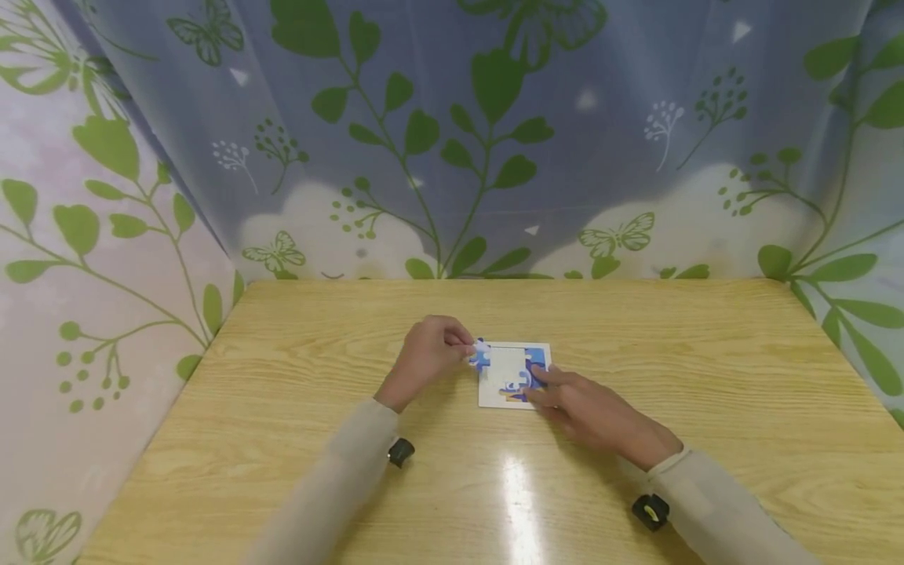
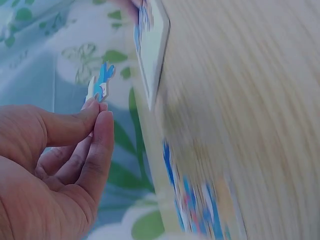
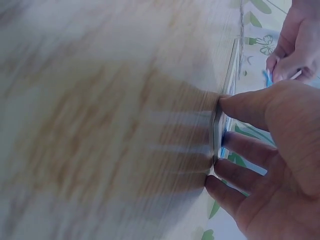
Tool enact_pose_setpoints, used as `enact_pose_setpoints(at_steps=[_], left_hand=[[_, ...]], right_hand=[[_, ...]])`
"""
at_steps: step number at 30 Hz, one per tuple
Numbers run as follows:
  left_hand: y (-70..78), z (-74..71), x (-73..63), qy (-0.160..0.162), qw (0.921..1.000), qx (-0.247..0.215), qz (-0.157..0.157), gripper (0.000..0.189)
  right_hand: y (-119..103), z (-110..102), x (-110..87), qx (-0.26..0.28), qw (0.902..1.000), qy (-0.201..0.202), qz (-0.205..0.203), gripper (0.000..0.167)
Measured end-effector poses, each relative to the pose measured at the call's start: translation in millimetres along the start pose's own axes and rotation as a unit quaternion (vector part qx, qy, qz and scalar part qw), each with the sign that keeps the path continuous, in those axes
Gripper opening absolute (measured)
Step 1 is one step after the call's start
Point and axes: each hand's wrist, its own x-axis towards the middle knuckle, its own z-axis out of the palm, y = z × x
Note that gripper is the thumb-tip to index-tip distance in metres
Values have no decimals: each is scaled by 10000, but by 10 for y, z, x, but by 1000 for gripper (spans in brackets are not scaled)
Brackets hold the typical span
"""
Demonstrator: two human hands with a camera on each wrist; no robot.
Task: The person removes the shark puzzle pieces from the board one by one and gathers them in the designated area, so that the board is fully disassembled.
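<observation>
Near the middle of the wooden table, I have a white puzzle board lying flat in front of me, with both my hands about it. My left hand pinches a blue and white puzzle piece between thumb and fingertips, the other fingers curled in behind. From the head view the piece shows over the board's far left corner; from the left wrist it sits raised in my fingertips, apart from the board.

My right hand is at the right side of the board, unclenched, its fingers fairly straight and spread. The thumb touches the board's edge, and the fingers rest on and beside the same side. Fitted pieces, mostly blue with some white and orange, run down the right of the frame and along its near side, while pale backing shows across the middle.

On the table by the board, the left wrist view catches a blurred cluster of coloured bits. I wear pale sleeves, with a black gadget by the left cuff and another by the right. Behind the table hangs a leaf-and-butterfly cloth.
</observation>
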Motion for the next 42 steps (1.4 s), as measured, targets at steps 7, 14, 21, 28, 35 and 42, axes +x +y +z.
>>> enact_pose_setpoints(at_steps=[7,14,21,28,35,42], left_hand=[[-221,-280,-97,53,9992,13,-396,4],[-379,-405,-133,-45,9974,16,-719,5],[-417,-327,-119,-108,9978,388,-519,5],[-416,-244,-102,-71,9960,782,-429,10],[-402,-236,-112,-151,9953,900,-312,7],[-330,-219,-110,-141,9948,976,-244,4]], right_hand=[[11,17,3,87,9999,66,-22,29],[28,27,0,71,9998,140,-102,28],[20,-6,-19,69,9999,101,-97,28],[28,26,-9,93,9999,49,-28,29],[32,26,-3,110,9999,35,-36,29],[25,8,-13,69,9999,53,-72,29]])
